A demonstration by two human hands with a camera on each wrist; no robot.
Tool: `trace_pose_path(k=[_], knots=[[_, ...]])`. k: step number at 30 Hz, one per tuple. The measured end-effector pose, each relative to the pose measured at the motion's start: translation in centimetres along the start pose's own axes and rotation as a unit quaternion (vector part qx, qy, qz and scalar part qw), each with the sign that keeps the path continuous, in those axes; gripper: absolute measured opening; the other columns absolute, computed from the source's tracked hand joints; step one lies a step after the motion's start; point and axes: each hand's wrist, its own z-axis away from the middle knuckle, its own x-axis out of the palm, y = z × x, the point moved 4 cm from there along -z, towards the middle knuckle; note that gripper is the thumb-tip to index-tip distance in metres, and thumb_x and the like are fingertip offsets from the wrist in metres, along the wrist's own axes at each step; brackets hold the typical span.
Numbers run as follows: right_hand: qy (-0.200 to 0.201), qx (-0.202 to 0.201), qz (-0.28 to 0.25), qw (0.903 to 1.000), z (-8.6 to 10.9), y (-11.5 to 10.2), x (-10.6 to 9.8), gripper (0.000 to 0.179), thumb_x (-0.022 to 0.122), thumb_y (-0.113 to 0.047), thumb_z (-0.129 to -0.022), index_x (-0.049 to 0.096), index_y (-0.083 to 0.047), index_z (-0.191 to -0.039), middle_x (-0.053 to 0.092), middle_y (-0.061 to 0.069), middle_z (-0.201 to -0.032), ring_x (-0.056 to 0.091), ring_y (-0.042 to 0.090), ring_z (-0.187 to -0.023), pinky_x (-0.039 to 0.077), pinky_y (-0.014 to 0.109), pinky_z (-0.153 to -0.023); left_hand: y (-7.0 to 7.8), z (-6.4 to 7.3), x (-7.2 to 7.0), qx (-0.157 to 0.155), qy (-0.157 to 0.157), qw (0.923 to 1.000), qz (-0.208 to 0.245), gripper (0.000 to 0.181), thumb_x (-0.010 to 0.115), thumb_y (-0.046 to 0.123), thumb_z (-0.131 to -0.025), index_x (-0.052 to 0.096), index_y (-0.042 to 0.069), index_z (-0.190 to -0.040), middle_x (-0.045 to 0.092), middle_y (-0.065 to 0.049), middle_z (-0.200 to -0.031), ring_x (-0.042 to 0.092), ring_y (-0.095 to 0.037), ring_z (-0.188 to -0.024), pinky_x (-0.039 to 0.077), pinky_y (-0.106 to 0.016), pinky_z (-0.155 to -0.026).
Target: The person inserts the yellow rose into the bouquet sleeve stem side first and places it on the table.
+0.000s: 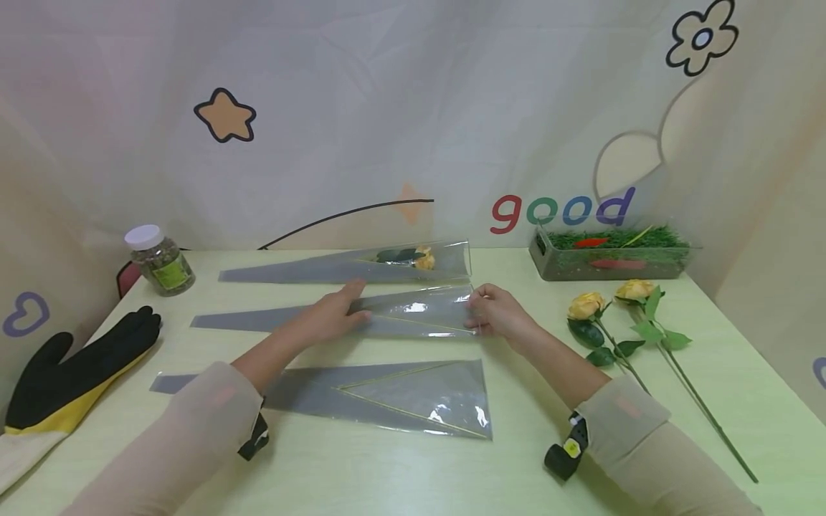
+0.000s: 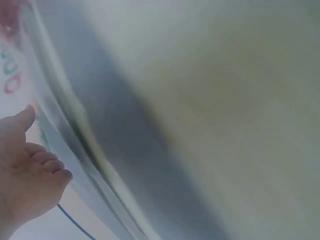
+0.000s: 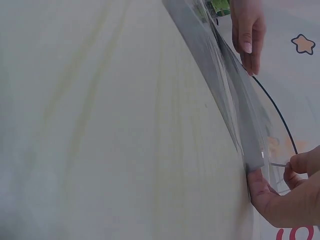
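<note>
Three tapered grey and clear flower sleeves lie side by side on the table. My right hand [image 1: 503,315] pinches the film at the wide mouth of the middle sleeve [image 1: 413,308]. In the right wrist view that sleeve's mouth is lifted, with the thumb [image 3: 302,162] and curled fingers at its edge. Over the same sleeve's middle, my left hand [image 1: 329,315] lies with fingers extended. The back sleeve [image 1: 297,269] contains a yellow rose [image 1: 424,258]. Nearest to me lies the front sleeve [image 1: 406,394], flat, with a yellow V-shaped line.
Two yellow artificial roses [image 1: 586,306] with long stems lie at the right. Behind them stands a clear box [image 1: 542,261] of artificial grass with red pieces. A lidded jar [image 1: 161,261] stands at the back left, and a black and yellow glove [image 1: 84,376] lies at the left edge.
</note>
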Motion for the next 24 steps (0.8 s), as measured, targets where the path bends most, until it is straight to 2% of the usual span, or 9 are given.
trace_pose_path(k=[4,8,11,14,16,18,19,21,24], knots=[[0.006,0.005,-0.003,1.0,0.0,0.1,-0.2,0.011,0.04,-0.01,-0.097,0.044,-0.001,-0.1,0.047,0.016,-0.112,0.06,0.018,-0.078,0.049,0.024,-0.064,3.2,-2.6,1.1,0.035,-0.008,0.9993,-0.006,0.063,0.053,0.023,-0.096,0.024,-0.009,-0.141,0.022,-0.023,-0.147,0.02,-0.032,-0.135,0.018,-0.04,-0.108],[0.012,0.006,-0.006,0.9999,0.1,0.1,-0.4,0.009,0.04,-0.01,-0.097,0.044,-0.002,-0.099,0.047,0.017,-0.116,0.061,0.019,-0.079,0.05,0.025,-0.064,6.0,-4.8,2.7,0.053,-0.016,0.9984,0.007,0.062,0.057,0.023,-0.094,0.029,-0.003,-0.142,0.029,-0.017,-0.146,0.025,-0.029,-0.134,0.02,-0.037,-0.107],[0.008,0.003,-0.012,0.9999,0.2,0.0,-0.3,0.009,0.041,-0.011,-0.098,0.044,-0.002,-0.099,0.046,0.018,-0.12,0.061,0.02,-0.079,0.05,0.026,-0.065,7.7,-6.0,3.5,0.065,-0.01,0.9978,0.013,0.059,0.059,0.021,-0.092,0.034,0.0,-0.141,0.036,-0.015,-0.143,0.031,-0.028,-0.131,0.025,-0.037,-0.106],[0.0,-0.003,-0.012,0.9999,0.3,-0.1,-0.2,0.011,0.042,-0.012,-0.099,0.045,-0.002,-0.1,0.045,0.019,-0.124,0.062,0.02,-0.079,0.051,0.028,-0.066,8.9,-6.6,3.7,0.07,0.003,0.9975,0.003,0.056,0.061,0.019,-0.091,0.039,0.002,-0.14,0.043,-0.012,-0.139,0.04,-0.027,-0.126,0.032,-0.037,-0.102],[-0.002,-0.007,-0.011,0.9999,0.4,-0.2,-0.2,0.011,0.043,-0.013,-0.099,0.045,-0.002,-0.1,0.047,0.018,-0.123,0.062,0.02,-0.08,0.051,0.028,-0.067,9.5,-6.8,3.7,0.069,0.009,0.9976,0.001,0.054,0.062,0.018,-0.091,0.041,0.003,-0.139,0.047,-0.012,-0.136,0.054,-0.025,-0.11,0.038,-0.036,-0.096],[-0.004,-0.013,-0.005,0.9999,0.6,-0.2,-0.2,0.011,0.043,-0.014,-0.099,0.045,-0.002,-0.099,0.048,0.018,-0.121,0.062,0.02,-0.08,0.051,0.029,-0.067,10.0,-7.0,3.6,0.067,0.014,0.9976,-0.004,0.054,0.063,0.018,-0.09,0.043,0.004,-0.138,0.049,-0.011,-0.133,0.059,-0.019,-0.086,0.042,-0.032,-0.088],[-0.004,-0.016,-0.004,0.9999,0.6,-0.3,-0.1,0.012,0.043,-0.014,-0.099,0.045,-0.003,-0.099,0.049,0.018,-0.12,0.062,0.02,-0.08,0.051,0.029,-0.067,10.2,-7.1,3.6,0.067,0.016,0.9977,-0.003,0.053,0.063,0.018,-0.089,0.044,0.004,-0.137,0.05,-0.011,-0.133,0.056,-0.017,-0.073,0.042,-0.03,-0.084],[-0.005,-0.021,-0.001,0.9998,0.8,-0.4,-0.1,0.012,0.042,-0.014,-0.099,0.046,-0.003,-0.099,0.049,0.017,-0.118,0.062,0.019,-0.08,0.05,0.028,-0.067,10.4,-7.2,3.5,0.064,0.018,0.9978,-0.005,0.053,0.064,0.019,-0.089,0.046,0.005,-0.136,0.053,-0.011,-0.129,0.043,-0.013,-0.055,0.041,-0.027,-0.073],[-0.007,-0.025,0.003,0.9997,1.0,-0.5,0.0,0.013,0.042,-0.016,-0.1,0.046,-0.003,-0.1,0.05,0.016,-0.115,0.061,0.019,-0.079,0.05,0.028,-0.068,10.5,-7.3,3.4,0.064,0.022,0.9975,-0.019,0.05,0.064,0.02,-0.089,0.049,0.007,-0.135,0.058,-0.01,-0.123,0.032,-0.008,-0.047,0.038,-0.024,-0.06]])
